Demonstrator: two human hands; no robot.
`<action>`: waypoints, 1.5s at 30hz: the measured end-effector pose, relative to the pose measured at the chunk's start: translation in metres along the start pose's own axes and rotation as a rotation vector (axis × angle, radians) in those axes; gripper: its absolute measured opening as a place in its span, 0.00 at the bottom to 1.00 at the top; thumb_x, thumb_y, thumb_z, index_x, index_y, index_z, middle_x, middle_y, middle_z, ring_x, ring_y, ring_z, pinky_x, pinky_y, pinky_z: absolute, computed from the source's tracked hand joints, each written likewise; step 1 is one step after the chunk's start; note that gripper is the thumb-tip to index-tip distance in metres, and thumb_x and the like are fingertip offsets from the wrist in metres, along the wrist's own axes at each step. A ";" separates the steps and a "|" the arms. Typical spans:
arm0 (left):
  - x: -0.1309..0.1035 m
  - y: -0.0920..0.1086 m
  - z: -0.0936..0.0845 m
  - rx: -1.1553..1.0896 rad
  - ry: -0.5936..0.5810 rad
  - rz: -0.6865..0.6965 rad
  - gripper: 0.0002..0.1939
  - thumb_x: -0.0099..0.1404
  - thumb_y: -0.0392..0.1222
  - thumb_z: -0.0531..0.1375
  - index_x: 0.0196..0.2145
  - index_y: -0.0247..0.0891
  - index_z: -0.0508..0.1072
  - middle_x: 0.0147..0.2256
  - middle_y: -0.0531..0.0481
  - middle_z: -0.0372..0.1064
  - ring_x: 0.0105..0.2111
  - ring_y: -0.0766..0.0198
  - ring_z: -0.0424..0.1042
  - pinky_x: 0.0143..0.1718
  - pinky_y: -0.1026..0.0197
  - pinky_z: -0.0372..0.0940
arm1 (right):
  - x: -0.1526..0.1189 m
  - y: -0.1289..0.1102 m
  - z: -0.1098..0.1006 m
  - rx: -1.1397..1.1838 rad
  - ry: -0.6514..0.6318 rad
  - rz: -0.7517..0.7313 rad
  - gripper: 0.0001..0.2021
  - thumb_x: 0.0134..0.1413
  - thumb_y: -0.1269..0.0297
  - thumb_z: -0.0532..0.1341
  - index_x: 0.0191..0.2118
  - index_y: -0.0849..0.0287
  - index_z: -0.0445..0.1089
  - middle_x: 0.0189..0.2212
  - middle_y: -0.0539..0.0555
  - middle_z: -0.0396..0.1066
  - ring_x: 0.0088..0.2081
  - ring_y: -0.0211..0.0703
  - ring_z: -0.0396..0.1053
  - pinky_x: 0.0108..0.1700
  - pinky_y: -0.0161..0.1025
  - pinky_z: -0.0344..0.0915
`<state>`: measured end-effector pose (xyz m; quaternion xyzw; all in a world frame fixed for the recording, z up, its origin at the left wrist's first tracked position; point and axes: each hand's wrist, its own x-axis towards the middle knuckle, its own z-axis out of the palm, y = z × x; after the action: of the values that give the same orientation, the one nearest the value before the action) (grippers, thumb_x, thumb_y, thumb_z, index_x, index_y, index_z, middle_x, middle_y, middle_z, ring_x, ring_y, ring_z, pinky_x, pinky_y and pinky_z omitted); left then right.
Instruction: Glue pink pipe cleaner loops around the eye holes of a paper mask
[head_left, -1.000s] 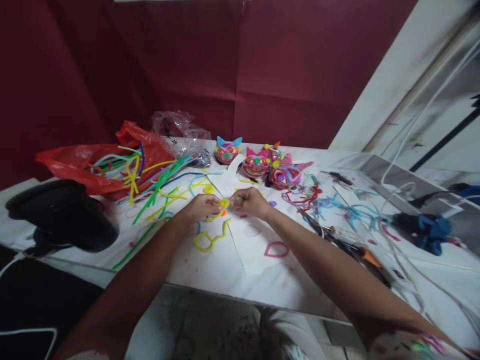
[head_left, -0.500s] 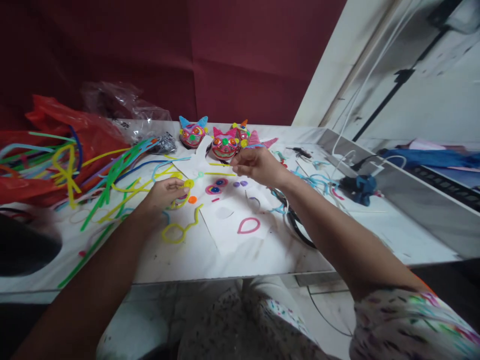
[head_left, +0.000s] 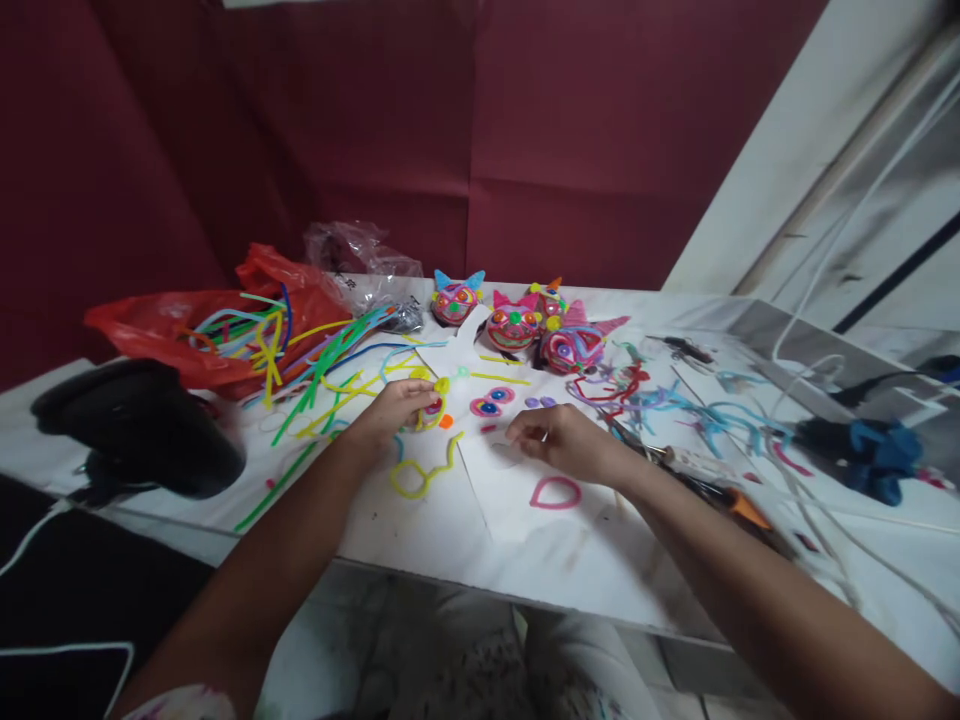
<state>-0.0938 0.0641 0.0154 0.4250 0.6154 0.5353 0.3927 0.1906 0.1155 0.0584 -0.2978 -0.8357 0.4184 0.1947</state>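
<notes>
My left hand is closed on a small yellow-edged pipe-cleaner piece with pink in it, just above the table. My right hand hovers over the white paper, thumb and fingers pinched together. Whatever may be between them is too small or hidden to make out. Near the fingers lie two pink-and-blue coiled eye shapes, purple dots and a pink teardrop outline. An orange disc and a looped yellow pipe cleaner are beside my left hand.
Several colourful animal heads stand at the back. Loose pipe cleaners and a red plastic bag occupy the left, with a black device nearer. Pliers, blue scraps and cables lie on the right.
My right hand has come away from the pink animal head, down over the paper. My left hand still holds the yellow-edged piece. The camera view has turned left.
</notes>
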 end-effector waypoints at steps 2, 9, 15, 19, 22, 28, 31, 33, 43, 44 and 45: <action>0.000 0.001 0.000 -0.059 -0.027 -0.024 0.16 0.54 0.44 0.77 0.35 0.37 0.77 0.26 0.54 0.74 0.19 0.71 0.64 0.22 0.67 0.60 | 0.010 0.001 0.008 0.063 -0.008 0.036 0.10 0.45 0.79 0.64 0.29 0.57 0.79 0.24 0.47 0.77 0.27 0.40 0.71 0.34 0.36 0.64; 0.000 0.000 0.001 -0.211 -0.121 -0.054 0.19 0.52 0.44 0.79 0.33 0.38 0.75 0.29 0.51 0.77 0.25 0.68 0.74 0.26 0.67 0.67 | 0.052 -0.008 0.051 0.270 0.016 0.248 0.10 0.55 0.81 0.63 0.30 0.58 0.71 0.22 0.45 0.74 0.20 0.35 0.70 0.25 0.32 0.63; 0.005 -0.010 -0.001 -0.273 -0.125 -0.061 0.23 0.52 0.43 0.82 0.40 0.37 0.77 0.35 0.45 0.81 0.27 0.66 0.77 0.28 0.64 0.72 | 0.077 -0.024 0.068 0.326 0.023 0.370 0.16 0.71 0.70 0.64 0.27 0.60 0.68 0.21 0.45 0.72 0.19 0.31 0.68 0.20 0.28 0.56; 0.008 -0.014 -0.004 -0.285 -0.094 -0.046 0.21 0.54 0.41 0.81 0.41 0.38 0.79 0.38 0.44 0.81 0.29 0.65 0.78 0.31 0.62 0.75 | 0.083 -0.027 0.067 0.332 0.040 0.395 0.15 0.71 0.66 0.67 0.30 0.61 0.70 0.23 0.41 0.70 0.20 0.30 0.65 0.22 0.28 0.63; 0.008 -0.011 -0.007 -0.284 -0.060 -0.035 0.18 0.58 0.39 0.80 0.42 0.37 0.79 0.40 0.42 0.81 0.30 0.64 0.79 0.33 0.60 0.77 | 0.092 -0.027 0.065 0.339 0.074 0.403 0.15 0.70 0.71 0.67 0.29 0.60 0.69 0.19 0.42 0.69 0.19 0.30 0.64 0.21 0.27 0.58; 0.012 0.001 -0.025 -0.296 0.118 0.053 0.12 0.66 0.36 0.72 0.46 0.37 0.78 0.38 0.46 0.79 0.35 0.61 0.81 0.35 0.61 0.78 | 0.126 -0.026 0.061 0.327 0.134 0.405 0.19 0.58 0.72 0.73 0.24 0.56 0.65 0.17 0.45 0.71 0.19 0.33 0.68 0.20 0.29 0.58; 0.015 0.007 -0.035 -0.311 0.244 0.112 0.08 0.68 0.36 0.69 0.43 0.37 0.76 0.35 0.50 0.77 0.33 0.64 0.80 0.33 0.64 0.76 | 0.136 -0.024 0.058 0.254 0.165 0.397 0.18 0.58 0.74 0.72 0.24 0.56 0.65 0.19 0.45 0.70 0.19 0.33 0.68 0.21 0.29 0.57; 0.015 0.011 -0.041 -0.326 0.337 0.147 0.05 0.68 0.35 0.68 0.40 0.36 0.76 0.32 0.52 0.75 0.29 0.67 0.77 0.29 0.66 0.74 | 0.134 -0.023 0.054 0.193 0.159 0.373 0.16 0.59 0.77 0.69 0.25 0.57 0.67 0.19 0.45 0.69 0.20 0.33 0.68 0.22 0.30 0.57; 0.022 0.014 -0.070 -0.076 0.686 0.221 0.03 0.69 0.33 0.61 0.40 0.37 0.72 0.29 0.54 0.73 0.24 0.71 0.71 0.25 0.69 0.63 | 0.015 -0.036 0.006 -0.139 0.057 0.021 0.11 0.59 0.73 0.64 0.26 0.55 0.76 0.20 0.48 0.74 0.24 0.40 0.68 0.30 0.36 0.61; 0.023 0.013 -0.073 -0.034 0.713 0.219 0.03 0.70 0.32 0.60 0.41 0.38 0.72 0.30 0.54 0.73 0.25 0.70 0.72 0.25 0.69 0.63 | -0.003 -0.036 0.004 -0.210 0.087 -0.060 0.10 0.59 0.70 0.64 0.28 0.53 0.78 0.22 0.50 0.77 0.24 0.42 0.70 0.30 0.38 0.62; 0.023 0.012 -0.077 0.016 0.746 0.216 0.05 0.70 0.33 0.58 0.42 0.38 0.71 0.32 0.53 0.74 0.26 0.70 0.73 0.26 0.69 0.63 | -0.021 -0.034 0.003 -0.243 0.100 -0.129 0.10 0.61 0.67 0.63 0.31 0.51 0.79 0.24 0.51 0.80 0.24 0.45 0.73 0.30 0.39 0.65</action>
<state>-0.1722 0.0621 0.0355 0.2665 0.6718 0.6865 0.0802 0.1931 0.0831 0.0830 -0.2851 -0.8869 0.2853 0.2250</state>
